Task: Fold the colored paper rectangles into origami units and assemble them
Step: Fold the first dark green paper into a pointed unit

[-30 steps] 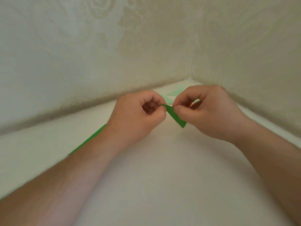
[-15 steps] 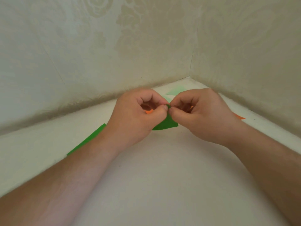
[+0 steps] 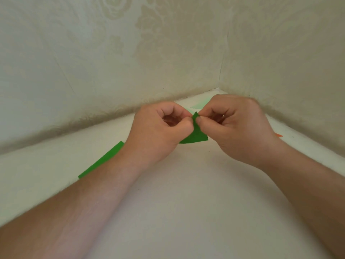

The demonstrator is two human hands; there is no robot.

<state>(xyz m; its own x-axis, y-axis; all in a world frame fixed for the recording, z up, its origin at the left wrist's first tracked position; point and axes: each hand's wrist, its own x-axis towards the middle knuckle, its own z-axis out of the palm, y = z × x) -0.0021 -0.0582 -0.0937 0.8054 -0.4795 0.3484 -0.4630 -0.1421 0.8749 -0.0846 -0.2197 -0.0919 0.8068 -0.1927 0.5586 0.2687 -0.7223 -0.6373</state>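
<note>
Green strip [image 3: 101, 160] lies flat left of the unit, half under the left forearm. Left hand [image 3: 160, 128] and right hand [image 3: 235, 126] both pinch the green unit [image 3: 196, 134] at its top tip, held just above the table [image 3: 186, 202]. Pale sheets [image 3: 198, 105] behind it, orange scrap [image 3: 278, 135] to its right. Step looks like creasing a fold; next likely needs a firm press along the edge, corners aligned.

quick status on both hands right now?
Left hand: closed, pinching the green folded paper.
Right hand: closed, pinching the same green folded paper near its top point.
</note>
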